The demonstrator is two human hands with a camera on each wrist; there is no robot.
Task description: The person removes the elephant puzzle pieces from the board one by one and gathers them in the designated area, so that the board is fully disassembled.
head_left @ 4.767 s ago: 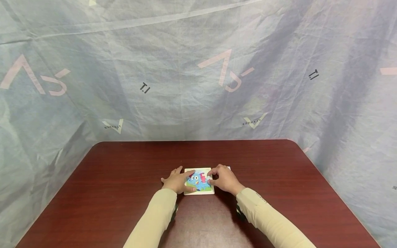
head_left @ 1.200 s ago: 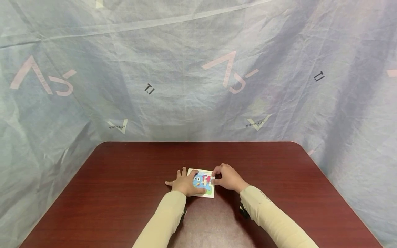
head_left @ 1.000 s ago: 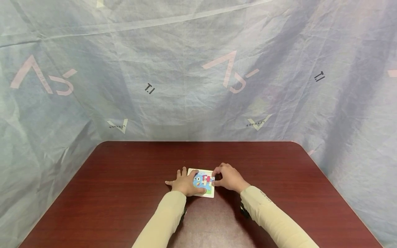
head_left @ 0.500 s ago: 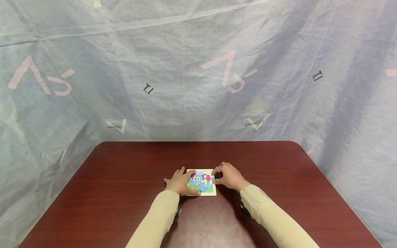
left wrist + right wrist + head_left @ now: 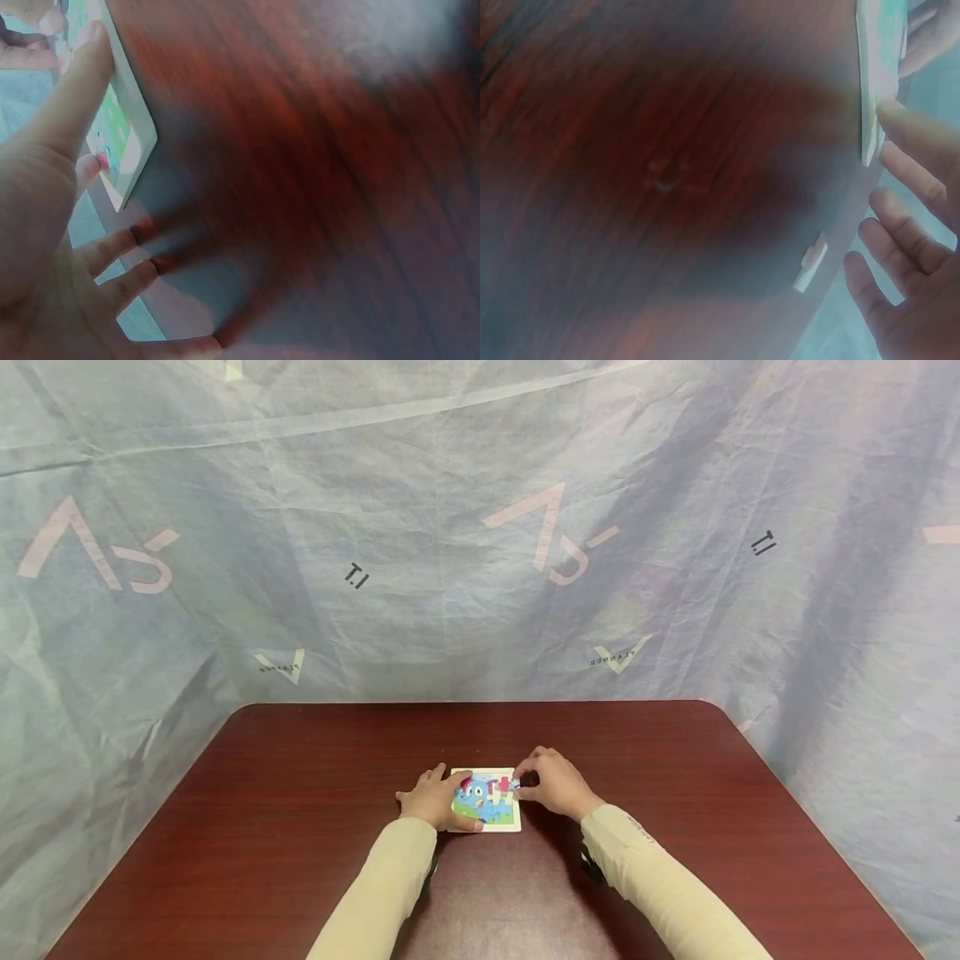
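Partly, the puzzle [image 5: 487, 802] lies beneath the left hand [image 5: 433, 802].

- The person's right hand [image 5: 930, 289] fills the edge near four o'clock, three fingers spaced apart over the cloth [image 5: 836, 337] beyond.
- Its thumb points toward ten o'clock, the tip at the pale rim of a board [image 5: 868, 97] at two o'clock.
- Farther out at two o'clock, part of the left hand [image 5: 934, 41].
- At five o'clock, a small pale piece [image 5: 810, 264] on the reddish-brown table [image 5: 667, 135].
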